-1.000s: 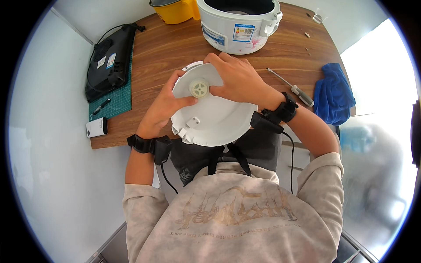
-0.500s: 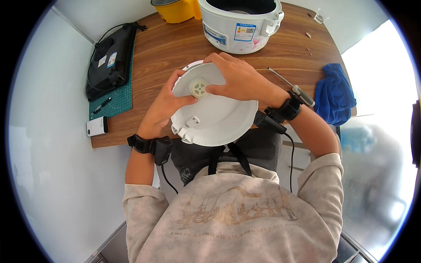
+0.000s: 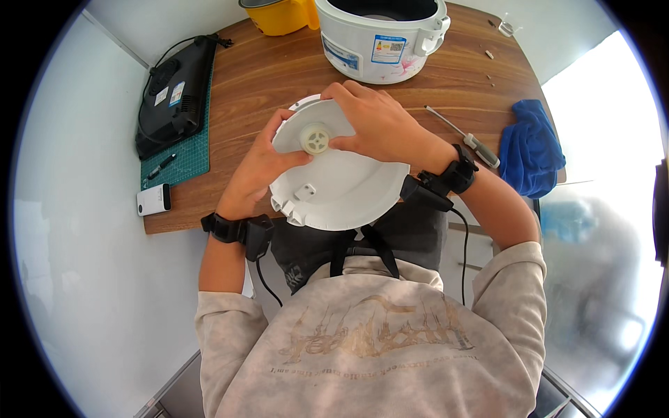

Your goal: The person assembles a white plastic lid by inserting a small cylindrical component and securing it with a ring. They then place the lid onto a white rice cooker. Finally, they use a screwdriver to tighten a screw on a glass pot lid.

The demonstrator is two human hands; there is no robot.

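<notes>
Light is bright, glare whitens the far right, and fisheye distortion bends the table (image 3: 254, 87)

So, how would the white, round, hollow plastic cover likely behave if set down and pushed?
The white plastic cover is likely stiff, since it shows no sag between the left hand and right hand. It looks thin-walled, suggesting lightness for its size. Its dished shape may let it rock if set hollow side up.

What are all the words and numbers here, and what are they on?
I don't copy print; here's where it is:
Beige top: big brown lettering, plus a smaller line.
White pot: blue sticker and panel, print too small.
Black appliance: two labels, too small.
White box: print too small.
Dark trousers: pale mark, too blurred.
</notes>
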